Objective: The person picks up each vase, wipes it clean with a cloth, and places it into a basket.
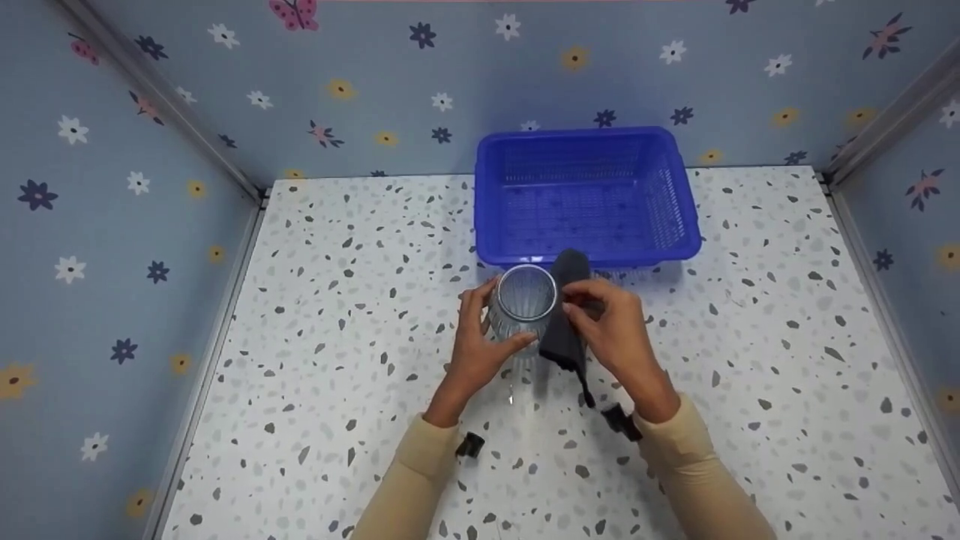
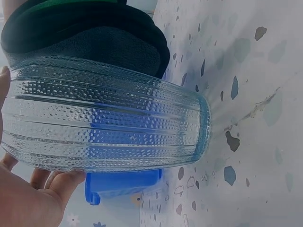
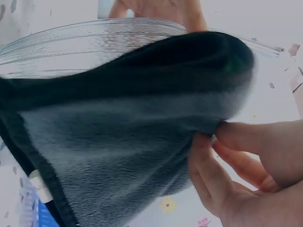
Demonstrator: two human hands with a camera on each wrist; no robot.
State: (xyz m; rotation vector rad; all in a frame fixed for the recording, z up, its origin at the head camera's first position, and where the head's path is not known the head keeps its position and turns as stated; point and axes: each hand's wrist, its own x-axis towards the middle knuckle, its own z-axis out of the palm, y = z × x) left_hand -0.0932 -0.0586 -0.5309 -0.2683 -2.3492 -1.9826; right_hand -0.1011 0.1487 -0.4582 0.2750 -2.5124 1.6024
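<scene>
Two hands, apart: left hand (image 1: 478,349) curled round glass jar (image 1: 525,304), right hand (image 1: 616,330) pinching dark cloth (image 1: 560,341) beside it. Jar upright, middle of table (image 1: 337,337), near blue basket (image 1: 487,202) at far edge. Could tip if cloth snags or left grip loosens.

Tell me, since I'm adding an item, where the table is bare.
Bare tabletop lies between left wall and left hand, and between right hand and right wall. Crowded: the middle, where glass vessel, dark cloth, hands and blue basket cluster.
</scene>
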